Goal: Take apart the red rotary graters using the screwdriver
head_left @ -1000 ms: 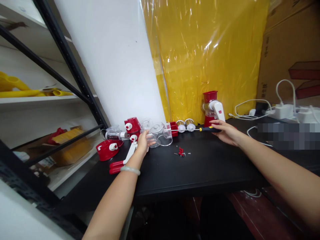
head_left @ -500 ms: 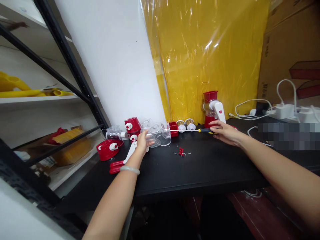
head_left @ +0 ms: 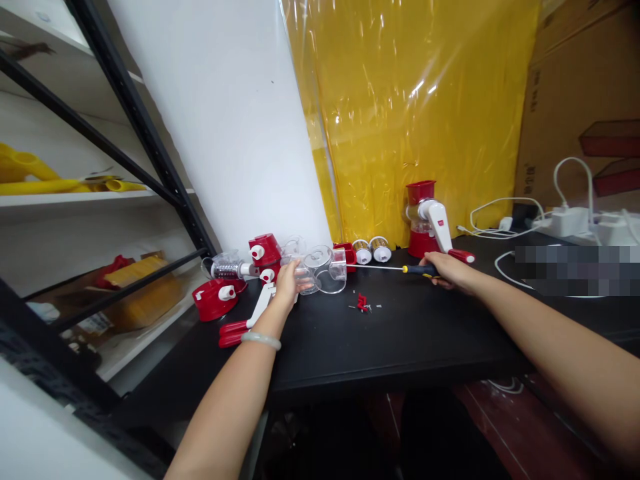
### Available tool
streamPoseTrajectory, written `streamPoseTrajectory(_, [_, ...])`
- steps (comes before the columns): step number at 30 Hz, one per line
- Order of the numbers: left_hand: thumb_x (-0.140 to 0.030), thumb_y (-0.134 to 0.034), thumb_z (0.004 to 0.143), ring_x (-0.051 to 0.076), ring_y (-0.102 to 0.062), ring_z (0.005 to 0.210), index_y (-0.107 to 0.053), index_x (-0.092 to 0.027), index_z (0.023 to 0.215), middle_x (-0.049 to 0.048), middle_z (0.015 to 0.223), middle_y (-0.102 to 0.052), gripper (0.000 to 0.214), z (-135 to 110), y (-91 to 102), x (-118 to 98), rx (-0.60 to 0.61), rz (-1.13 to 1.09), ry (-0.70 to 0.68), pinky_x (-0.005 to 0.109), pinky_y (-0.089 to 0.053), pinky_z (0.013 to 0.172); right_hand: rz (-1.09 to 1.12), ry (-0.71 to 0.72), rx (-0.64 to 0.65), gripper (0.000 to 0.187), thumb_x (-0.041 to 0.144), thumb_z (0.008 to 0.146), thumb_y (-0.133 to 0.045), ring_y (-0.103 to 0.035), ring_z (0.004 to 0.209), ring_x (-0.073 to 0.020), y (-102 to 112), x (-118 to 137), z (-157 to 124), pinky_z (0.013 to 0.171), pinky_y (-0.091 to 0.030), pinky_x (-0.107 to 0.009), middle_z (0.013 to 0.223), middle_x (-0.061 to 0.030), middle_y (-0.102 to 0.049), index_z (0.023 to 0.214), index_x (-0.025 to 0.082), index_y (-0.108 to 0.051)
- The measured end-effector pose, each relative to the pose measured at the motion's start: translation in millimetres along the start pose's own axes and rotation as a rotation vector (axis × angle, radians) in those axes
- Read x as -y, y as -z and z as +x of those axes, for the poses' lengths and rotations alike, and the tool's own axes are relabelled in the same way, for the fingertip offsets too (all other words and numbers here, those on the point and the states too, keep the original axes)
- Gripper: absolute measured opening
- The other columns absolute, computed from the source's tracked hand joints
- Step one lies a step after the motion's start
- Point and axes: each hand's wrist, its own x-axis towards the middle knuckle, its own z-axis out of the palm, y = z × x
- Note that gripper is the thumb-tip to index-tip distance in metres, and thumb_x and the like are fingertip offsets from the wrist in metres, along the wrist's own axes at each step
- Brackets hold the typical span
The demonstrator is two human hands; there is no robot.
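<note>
My left hand [head_left: 289,285] is wrapped around a clear plastic housing [head_left: 334,283] and holds it over the table. In my right hand [head_left: 445,272] is a screwdriver [head_left: 419,270] with a black and yellow handle. Its long thin shaft points left, and the tip reaches the right end of the housing; whether it sits inside cannot be made out. Small red parts [head_left: 361,302] and a few screws [head_left: 379,306] lie on the table below the shaft. A red cup-like part [head_left: 350,256] is behind the housing.
At the back right stands an assembled red and white rotary grater [head_left: 421,223]. Two drum blades [head_left: 380,250] lie by the yellow curtain [head_left: 425,120]. On the left are a red base [head_left: 215,300], red-handled cranks [head_left: 234,333] and a metal shelf rack [head_left: 145,133]. White cables [head_left: 487,233] lie right.
My right hand has moved slightly right and down, its fingers now closed more fully around the screwdriver handle. The screwdriver and clear housing have shifted a little to the right.
</note>
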Motion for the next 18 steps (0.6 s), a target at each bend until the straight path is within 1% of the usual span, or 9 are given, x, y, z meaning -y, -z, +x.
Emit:
streamPoseTrajectory(1, [-0.038,-0.059,0.082,0.016,-0.062,0.052,-0.054,-0.015,0.105,0.0035,0.073,-0.059,0.034,0.7,0.2,0.3,0.001,-0.002,0.0,0.028,-0.054,0.049,-0.013,-0.011,-0.012,0.027,0.043,0.092,-0.046,-0.032,0.029,-0.0068,0.4,-1.4,1.1,0.03,-0.018,-0.017,0.043,0.0025,-0.049,0.082,0.02,-0.056])
streamPoseTrajectory(2, [-0.038,-0.059,0.081,0.017,-0.062,0.052,-0.054,-0.015,0.106,0.0037,0.074,-0.059,0.034,1.6,0.7,0.6,0.0,-0.002,0.0,0.029,-0.054,0.049,0.007,-0.017,-0.022,0.023,0.041,0.09,-0.05,-0.034,0.031,-0.0062,0.5,-2.2,1.7,0.031,-0.02,-0.016,0.046,0.003,-0.05,0.083,0.02,-0.055])
streamPoseTrajectory(4, [-0.038,-0.059,0.082,0.018,-0.063,0.054,-0.053,-0.015,0.107,0.0039,0.074,-0.059,0.035,3.5,2.3,0.9,-0.006,-0.001,-0.005,0.03,-0.055,0.05,0.102,-0.003,-0.014,0.018,0.039,0.086,-0.06,-0.04,0.038,-0.0051,0.6,-2.4,1.4,0.035,-0.027,-0.015,0.055,0.0032,-0.053,0.085,0.021,-0.055])
streamPoseTrajectory(7, [-0.039,-0.056,0.083,0.018,-0.064,0.054,-0.053,-0.015,0.107,0.004,0.074,-0.059,0.034,5.0,5.1,-0.1,-0.027,-0.004,-0.001,0.03,-0.055,0.049,0.284,0.071,0.062,0.027,0.035,0.073,-0.076,-0.048,0.052,-0.0054,1.3,-0.8,-1.9,0.046,-0.043,-0.017,0.07,0.0028,-0.057,0.088,0.022,-0.057])
streamPoseTrajectory(9, [-0.038,-0.054,0.085,0.018,-0.064,0.054,-0.053,-0.015,0.105,0.0038,0.073,-0.059,0.031,4.7,6.0,-1.7,-0.037,-0.025,0.003,0.029,-0.055,0.048,0.36,0.126,0.107,0.039,0.031,0.063,-0.085,-0.054,0.064,-0.0075,2.2,0.4,-4.6,0.055,-0.048,-0.019,0.079,0.0021,-0.058,0.093,0.024,-0.06])
streamPoseTrajectory(11, [-0.037,-0.052,0.086,0.018,-0.064,0.053,-0.053,-0.015,0.104,0.0034,0.073,-0.058,0.029,3.9,6.0,-3.5,-0.037,-0.046,0.005,0.028,-0.054,0.047,0.392,0.173,0.125,0.047,0.029,0.056,-0.088,-0.056,0.072,-0.0091,2.9,1.7,-6.4,0.059,-0.048,-0.019,0.083,0.0016,-0.059,0.096,0.025,-0.063])
streamPoseTrajectory(12, [-0.036,-0.052,0.086,0.018,-0.065,0.053,-0.053,-0.015,0.104,0.0033,0.073,-0.058,0.028,3.6,5.8,-4.2,-0.034,-0.054,0.005,0.028,-0.054,0.047,0.397,0.184,0.124,0.049,0.028,0.055,-0.089,-0.056,0.073,-0.0093,2.9,2.2,-6.9,0.06,-0.047,-0.018,0.084,0.0014,-0.06,0.096,0.025,-0.064])
streamPoseTrajectory(14, [-0.036,-0.052,0.086,0.018,-0.064,0.052,-0.053,-0.014,0.103,0.0034,0.074,-0.058,0.028,3.6,5.3,-5.0,-0.028,-0.06,0.006,0.028,-0.054,0.046,0.393,0.18,0.113,0.046,0.03,0.053,-0.09,-0.055,0.074,-0.009,2.6,3.0,-6.5,0.06,-0.045,-0.018,0.085,0.0005,-0.061,0.093,0.023,-0.067])
streamPoseTrajectory(18, [-0.037,-0.054,0.084,0.019,-0.066,0.055,-0.052,-0.015,0.104,0.0031,0.075,-0.058,0.029,5.6,5.7,-4.3,-0.037,-0.065,-0.019,0.028,-0.054,0.046,0.367,0.18,0.097,0.038,0.037,0.054,-0.088,-0.055,0.075,-0.0103,2.5,3.0,-1.9,0.059,-0.043,-0.019,0.088,-0.0029,-0.065,0.083,0.02,-0.072])
